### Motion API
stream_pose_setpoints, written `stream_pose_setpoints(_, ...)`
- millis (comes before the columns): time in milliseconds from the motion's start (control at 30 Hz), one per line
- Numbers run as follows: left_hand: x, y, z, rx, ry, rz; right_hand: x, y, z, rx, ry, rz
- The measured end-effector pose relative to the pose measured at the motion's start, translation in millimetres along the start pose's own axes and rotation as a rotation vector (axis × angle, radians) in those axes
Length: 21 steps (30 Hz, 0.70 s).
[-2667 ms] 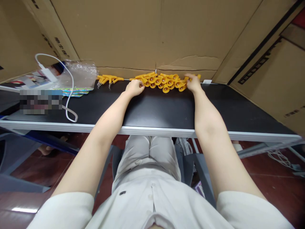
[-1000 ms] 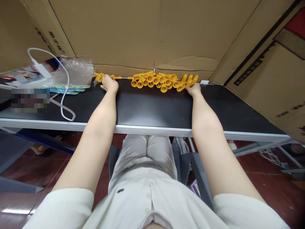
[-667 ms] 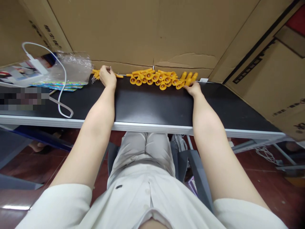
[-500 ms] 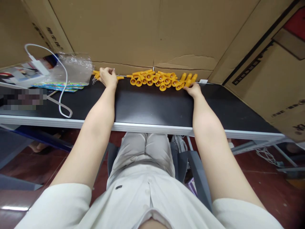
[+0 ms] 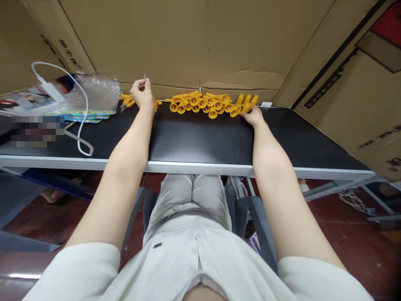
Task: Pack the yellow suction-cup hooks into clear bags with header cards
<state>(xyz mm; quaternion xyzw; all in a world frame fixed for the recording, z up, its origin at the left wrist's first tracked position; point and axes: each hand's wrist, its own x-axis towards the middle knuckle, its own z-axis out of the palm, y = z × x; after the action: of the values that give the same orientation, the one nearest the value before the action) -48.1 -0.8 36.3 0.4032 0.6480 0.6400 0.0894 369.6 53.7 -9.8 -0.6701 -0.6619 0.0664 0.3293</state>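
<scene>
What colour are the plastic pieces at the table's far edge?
Orange-yellow plastic pieces, clearest in the head view.

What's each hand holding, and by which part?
Left hand pinches a small metal piece by its lower end; right hand only touches the orange parts.

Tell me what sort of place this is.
Probably a small assembly or packing workstation: cardboard cartons wall in a black-topped bench, many identical orange plastic parts lie along its far edge, and the left hand pinches a small metal piece near them.
</scene>
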Motion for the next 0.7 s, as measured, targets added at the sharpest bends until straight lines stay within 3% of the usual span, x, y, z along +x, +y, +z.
stream_pose_setpoints(100,-1.3,-3.6,11.6,-0.123,0.009,-0.074,-2.4,-4.4,-1.5,0.012,-0.029,0.164)
stream_pose_setpoints(167,-3.9,-9.4,18.3,-0.102,-0.03,-0.102,-5.1,-8.4,-3.2,0.012,-0.039,0.172)
stream_pose_setpoints(367,-12.4,-25.6,24.8,0.107,-0.286,-0.144,-8.0,-11.7,-4.5,0.009,-0.04,0.156)
stream_pose_setpoints(567,-21.5,-22.5,21.1,0.277,-0.362,-0.146,-9.7,-13.7,-6.0,-0.004,-0.04,0.165)
stream_pose_setpoints(700,-21.8,-19.1,14.6,0.478,-0.369,-0.026,-10.8,-18.5,-10.0,-0.045,0.046,0.189)
